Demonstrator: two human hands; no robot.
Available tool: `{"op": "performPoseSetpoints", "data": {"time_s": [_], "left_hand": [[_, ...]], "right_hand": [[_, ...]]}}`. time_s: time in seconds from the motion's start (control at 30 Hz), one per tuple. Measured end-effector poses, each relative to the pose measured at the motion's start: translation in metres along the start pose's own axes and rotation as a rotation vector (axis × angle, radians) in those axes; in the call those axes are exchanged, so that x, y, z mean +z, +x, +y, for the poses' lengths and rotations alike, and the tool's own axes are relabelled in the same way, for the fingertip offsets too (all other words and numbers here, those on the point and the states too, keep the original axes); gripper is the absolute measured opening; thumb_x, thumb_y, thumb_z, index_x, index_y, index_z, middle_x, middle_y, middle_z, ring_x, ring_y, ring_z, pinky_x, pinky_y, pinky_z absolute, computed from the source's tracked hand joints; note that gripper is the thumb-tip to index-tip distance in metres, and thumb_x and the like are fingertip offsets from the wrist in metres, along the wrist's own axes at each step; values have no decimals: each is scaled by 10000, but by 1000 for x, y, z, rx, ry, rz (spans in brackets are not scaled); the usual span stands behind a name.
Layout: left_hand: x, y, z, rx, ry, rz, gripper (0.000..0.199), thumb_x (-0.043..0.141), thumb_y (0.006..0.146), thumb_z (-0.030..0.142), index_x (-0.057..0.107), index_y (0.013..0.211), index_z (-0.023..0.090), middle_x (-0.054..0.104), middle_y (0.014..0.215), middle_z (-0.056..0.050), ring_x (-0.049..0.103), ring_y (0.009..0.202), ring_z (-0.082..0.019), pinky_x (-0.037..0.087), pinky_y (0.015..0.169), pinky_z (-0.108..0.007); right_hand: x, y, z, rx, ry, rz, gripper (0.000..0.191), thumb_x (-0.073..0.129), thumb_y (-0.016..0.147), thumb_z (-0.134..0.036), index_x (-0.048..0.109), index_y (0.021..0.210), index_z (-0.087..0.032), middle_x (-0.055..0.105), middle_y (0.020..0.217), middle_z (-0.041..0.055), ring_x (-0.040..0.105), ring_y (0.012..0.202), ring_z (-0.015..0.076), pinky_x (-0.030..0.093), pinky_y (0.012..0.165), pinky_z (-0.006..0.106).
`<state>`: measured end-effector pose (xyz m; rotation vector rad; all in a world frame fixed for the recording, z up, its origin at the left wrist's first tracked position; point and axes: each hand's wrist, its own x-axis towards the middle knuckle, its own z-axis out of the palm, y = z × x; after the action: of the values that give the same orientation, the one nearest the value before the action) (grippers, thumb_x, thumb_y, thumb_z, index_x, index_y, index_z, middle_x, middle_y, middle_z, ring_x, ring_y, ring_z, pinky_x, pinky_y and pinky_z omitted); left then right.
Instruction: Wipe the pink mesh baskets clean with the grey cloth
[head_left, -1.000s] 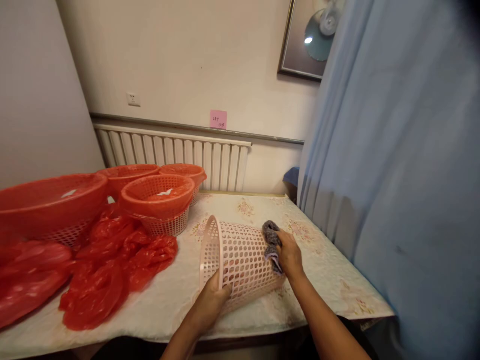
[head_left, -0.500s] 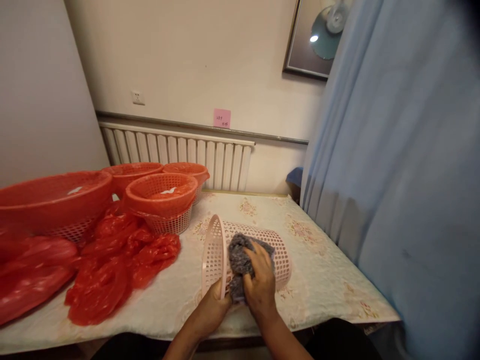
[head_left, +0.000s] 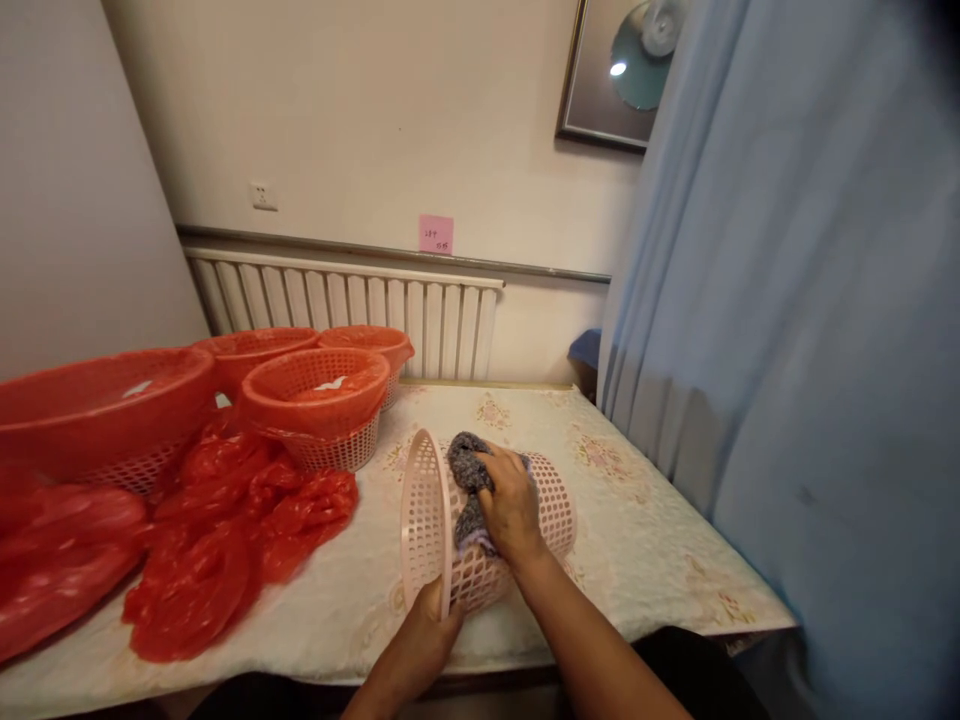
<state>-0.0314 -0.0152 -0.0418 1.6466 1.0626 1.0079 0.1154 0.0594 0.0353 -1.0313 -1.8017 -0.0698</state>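
A pale pink perforated plastic basket (head_left: 551, 500) lies on its side on the table, its open rim facing left. My left hand (head_left: 427, 630) grips the lower part of that rim, with the thumb over the edge and the fingers partly hidden behind it. In my right hand (head_left: 514, 505) is a bunched grey cloth (head_left: 469, 462), pressed against the upper side of the basket's wall. Part of the cloth hangs down over the holes below my fingers.
Several baskets lined with red plastic bags (head_left: 315, 400) stand at the left. Crumpled red bags (head_left: 217, 540) lie in front of them on the flowered tablecloth (head_left: 615, 560). A blue curtain (head_left: 780, 330) hangs along the right side; a radiator (head_left: 352, 300) is behind the table.
My right hand has moved the cloth upward and away from me across the basket's side. My left hand stays on the rim. The view has shifted slightly.
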Motion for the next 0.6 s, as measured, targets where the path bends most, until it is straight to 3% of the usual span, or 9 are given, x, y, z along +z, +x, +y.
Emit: {"op": "performPoseSetpoints", "data": {"time_s": [0.17, 0.33, 0.47, 0.6], "left_hand": [[0, -6, 2, -33, 21, -45, 421, 508, 831, 182, 628, 1234, 162, 639, 1297, -78, 537, 1231, -276, 329, 1121, -431], [0, -11, -6, -40, 31, -71, 397, 506, 850, 209, 637, 1223, 169, 632, 1307, -76, 531, 1241, -277, 314, 1130, -436], [-1, -12, 2, -45, -33, -76, 373, 544, 815, 192, 664, 1167, 162, 662, 1262, -85, 566, 1197, -281, 346, 1107, -426], [-1, -1, 29, -80, -173, 72, 380, 585, 798, 247, 641, 1159, 140, 692, 1198, -105, 607, 1130, -281, 416, 1041, -404]], "right_hand": [[-17, -1, 50, 101, -119, -32, 530, 457, 677, -11, 619, 1136, -219, 604, 1248, 41, 507, 1157, 218, 386, 1033, 371], [-40, -18, 102, 252, -276, 15, 412, 469, 714, -72, 634, 1073, -190, 632, 1171, 76, 534, 1075, 247, 422, 968, 388], [-47, -32, 114, 306, -311, 61, 349, 447, 748, -111, 623, 1047, -156, 635, 1122, 111, 531, 1024, 268, 436, 924, 417], [-42, -42, 111, 310, -326, 82, 388, 435, 750, -109, 611, 1094, -155, 604, 1193, 109, 489, 1092, 271, 400, 985, 429]]}}
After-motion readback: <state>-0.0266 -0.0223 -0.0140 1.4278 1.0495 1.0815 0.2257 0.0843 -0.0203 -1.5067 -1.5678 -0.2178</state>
